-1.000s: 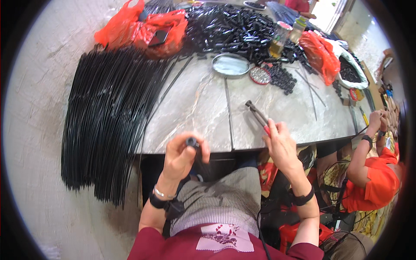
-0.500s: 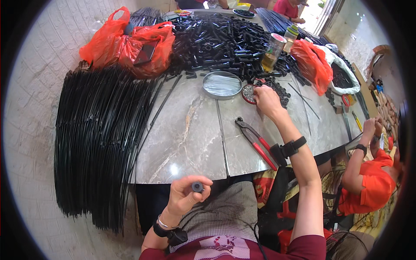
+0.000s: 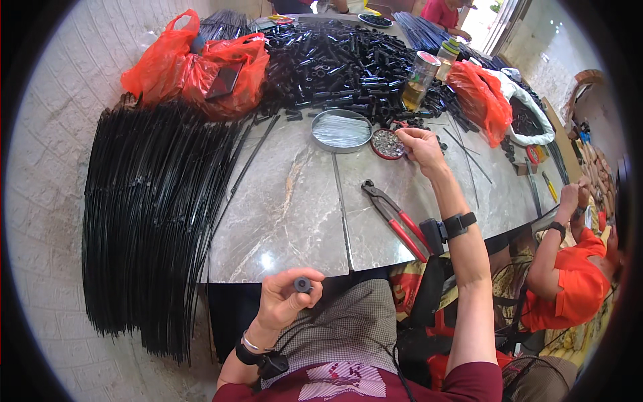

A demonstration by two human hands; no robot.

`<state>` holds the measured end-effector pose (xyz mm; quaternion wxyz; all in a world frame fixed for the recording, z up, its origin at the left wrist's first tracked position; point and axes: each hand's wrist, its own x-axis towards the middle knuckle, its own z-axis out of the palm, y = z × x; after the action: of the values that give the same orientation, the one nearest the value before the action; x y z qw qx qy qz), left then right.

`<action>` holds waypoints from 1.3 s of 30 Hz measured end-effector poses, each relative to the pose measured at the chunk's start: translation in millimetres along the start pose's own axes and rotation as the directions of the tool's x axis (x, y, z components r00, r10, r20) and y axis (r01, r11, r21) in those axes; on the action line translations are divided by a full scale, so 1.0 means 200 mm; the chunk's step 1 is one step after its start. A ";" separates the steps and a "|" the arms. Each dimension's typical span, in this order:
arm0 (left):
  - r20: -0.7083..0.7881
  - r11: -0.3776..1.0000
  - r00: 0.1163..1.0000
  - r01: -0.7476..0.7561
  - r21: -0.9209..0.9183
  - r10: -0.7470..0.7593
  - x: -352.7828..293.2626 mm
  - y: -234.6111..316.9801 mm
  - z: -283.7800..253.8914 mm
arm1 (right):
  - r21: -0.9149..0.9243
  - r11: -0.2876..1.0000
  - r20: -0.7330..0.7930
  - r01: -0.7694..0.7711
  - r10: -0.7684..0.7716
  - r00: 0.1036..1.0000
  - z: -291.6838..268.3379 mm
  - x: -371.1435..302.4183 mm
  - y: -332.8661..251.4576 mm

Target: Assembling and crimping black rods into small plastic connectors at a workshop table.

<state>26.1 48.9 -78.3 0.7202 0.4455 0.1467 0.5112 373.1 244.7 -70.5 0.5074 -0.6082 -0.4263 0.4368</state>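
Hands of a seated person at a grey marbled surface, seen from above. Nearest, over a checked cloth on the lap, the left hand is curled around a dark tube, whose round end with a central opening faces upward just off the surface's near edge. At the right, a co-worker in an orange-red shirt sits with both hands raised close together. Pliers with red handles lie on the surface, their handles reaching toward the near edge and their dark head pointing away. To the left, a thick mass of long black rods overhangs the edge. Farther in, the right hand reaches to the right side of a red-rimmed dish of small silvery pieces; its fingers are bunched together, and whether they pinch anything cannot be told. Just left of the dish stands a round tin of thin pale strips. Beyond lies a broad heap of short black tubes, flanked at left by red plastic bags and at right by a jar of amber liquid, another red bag and a white sack with dark contents. Farthest, a person in a dark red shirt sits near a bright doorway.
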 end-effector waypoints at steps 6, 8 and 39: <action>0.007 1.000 1.000 0.000 0.021 0.000 0.00 -0.01 0.03 | 0.228 0.970 0.066 -0.082 0.068 0.995 -0.02 -0.01 0.00; 0.002 0.999 1.000 -0.005 0.032 0.005 0.00 0.00 0.04 | 0.263 0.959 0.080 -0.108 0.090 0.993 -0.02 -0.02 -0.01; -0.257 0.992 0.963 -0.053 0.115 0.081 -0.08 -0.02 0.16 | 0.415 0.852 0.252 0.319 -0.445 0.860 0.54 -1.35 -0.10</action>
<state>42.4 19.5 -66.7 0.6520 0.4167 0.2524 0.5809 197.7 13.7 -35.0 0.6062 -0.3223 -0.5338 0.4935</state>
